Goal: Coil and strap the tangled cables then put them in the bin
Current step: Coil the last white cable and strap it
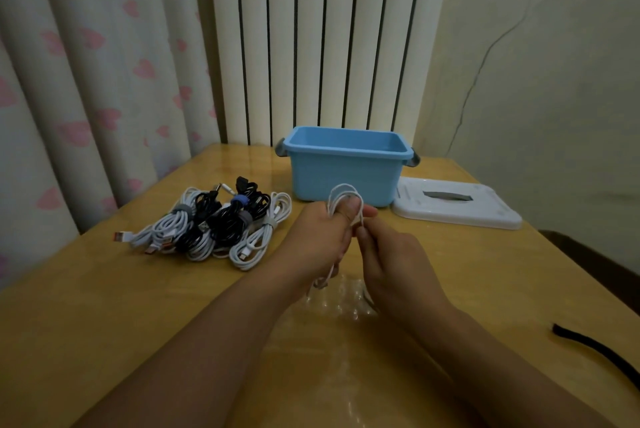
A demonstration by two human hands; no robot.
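A thin white cable (341, 192) is looped into a small coil over the fingers of my left hand (322, 237), which grips it above the table's middle. Its loose end hangs below that hand toward the tabletop. My right hand (388, 254) sits just right of the left and pinches the same cable near the coil. A blue bin (346, 178) with grey handles stands open behind my hands; I see no cable in the part of its inside that shows. Several coiled, strapped black and white cables (214, 223) lie in a pile to the left.
The bin's white lid (457, 206) lies flat to the right of the bin. A black strap (599, 351) lies near the table's right edge. The wooden table (104, 306) ends at a curtain on the left and a radiator behind.
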